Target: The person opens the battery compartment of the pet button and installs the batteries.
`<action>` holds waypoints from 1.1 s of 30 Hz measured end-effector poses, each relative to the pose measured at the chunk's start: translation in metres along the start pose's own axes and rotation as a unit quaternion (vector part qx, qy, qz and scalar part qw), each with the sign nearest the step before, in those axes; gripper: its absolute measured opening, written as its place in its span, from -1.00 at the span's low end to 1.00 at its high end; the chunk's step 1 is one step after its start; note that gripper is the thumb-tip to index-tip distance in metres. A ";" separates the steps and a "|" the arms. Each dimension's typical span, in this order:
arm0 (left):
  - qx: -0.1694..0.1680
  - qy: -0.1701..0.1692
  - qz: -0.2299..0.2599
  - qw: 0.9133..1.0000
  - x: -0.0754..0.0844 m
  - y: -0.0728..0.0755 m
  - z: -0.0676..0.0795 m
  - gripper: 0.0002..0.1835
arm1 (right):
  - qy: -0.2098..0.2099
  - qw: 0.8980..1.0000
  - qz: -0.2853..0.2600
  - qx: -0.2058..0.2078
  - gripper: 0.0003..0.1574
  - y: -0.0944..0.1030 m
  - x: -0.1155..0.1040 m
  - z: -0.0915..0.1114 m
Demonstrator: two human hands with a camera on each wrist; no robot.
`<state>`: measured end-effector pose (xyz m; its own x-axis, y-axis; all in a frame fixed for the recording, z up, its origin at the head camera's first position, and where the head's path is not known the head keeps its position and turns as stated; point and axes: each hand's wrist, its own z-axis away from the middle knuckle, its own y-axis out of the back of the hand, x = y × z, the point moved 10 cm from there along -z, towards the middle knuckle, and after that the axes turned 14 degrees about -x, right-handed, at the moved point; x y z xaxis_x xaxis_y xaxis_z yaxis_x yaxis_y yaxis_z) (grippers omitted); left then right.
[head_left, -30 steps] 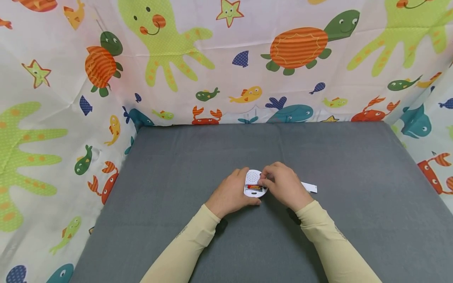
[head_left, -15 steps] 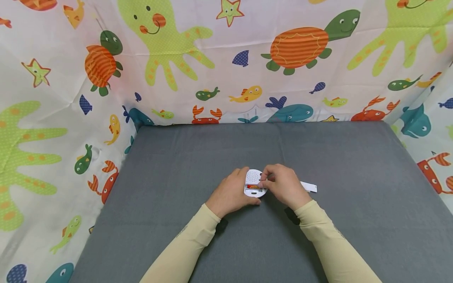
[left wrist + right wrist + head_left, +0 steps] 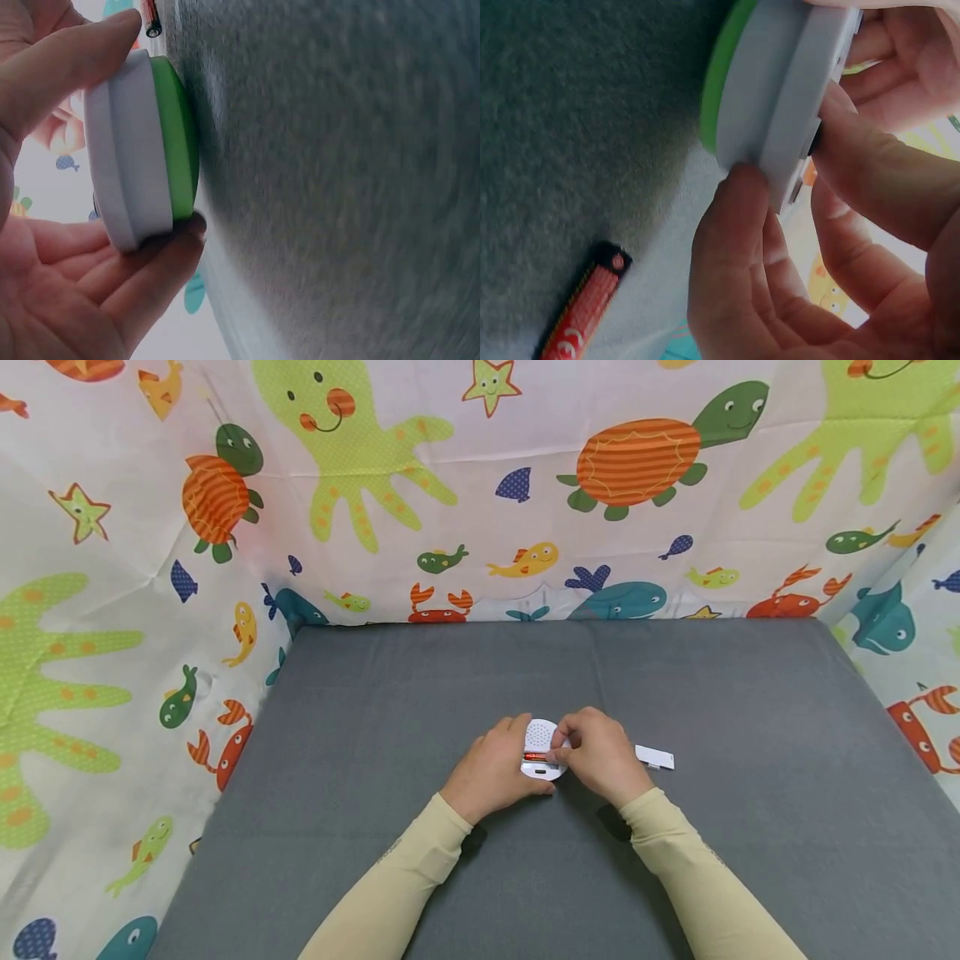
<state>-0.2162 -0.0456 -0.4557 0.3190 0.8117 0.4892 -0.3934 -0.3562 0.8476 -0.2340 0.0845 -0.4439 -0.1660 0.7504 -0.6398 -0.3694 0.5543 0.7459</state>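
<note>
Gry cloth (image 3: pixel 420 685); rnd wht/grn device (image 3: pixel 538 735), L grip (image 3: pixel 491 770) curled round it, R grip (image 3: pixel 602 756) pinching edge.

Two sleeved forearms (image 3: pixel 386 881) angled inward, left hand (image 3: pixel 487 770) with fingers (image 3: pixel 154 289) curled, right hand (image 3: pixel 600 753) close by; its fingers bent

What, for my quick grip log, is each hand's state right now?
Left hand: closed, holding the round white-and-green device.
Right hand: closed, pinching the same device at its edge.
</note>
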 end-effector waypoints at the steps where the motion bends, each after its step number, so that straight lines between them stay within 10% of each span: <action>1: 0.003 -0.001 -0.002 1.000 0.001 0.000 0.000 0.02 | 0.000 1.000 -0.002 0.003 -0.79 0.000 0.000 0.000; 22: -0.009 0.038 0.027 0.999 -0.006 -0.004 -0.003 0.08 | -0.018 0.997 0.069 0.024 -0.90 0.034 0.037 0.025; 33: -0.013 0.044 0.029 0.999 -0.007 -0.004 -0.003 0.11 | -0.031 0.995 0.096 0.003 -0.82 0.021 0.055 0.027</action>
<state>-0.2193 -0.0485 -0.4637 0.2189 0.8277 0.5168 -0.4325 -0.3924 0.8118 -0.2265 0.1469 -0.4584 -0.1766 0.8628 -0.4736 -0.3317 0.4009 0.8540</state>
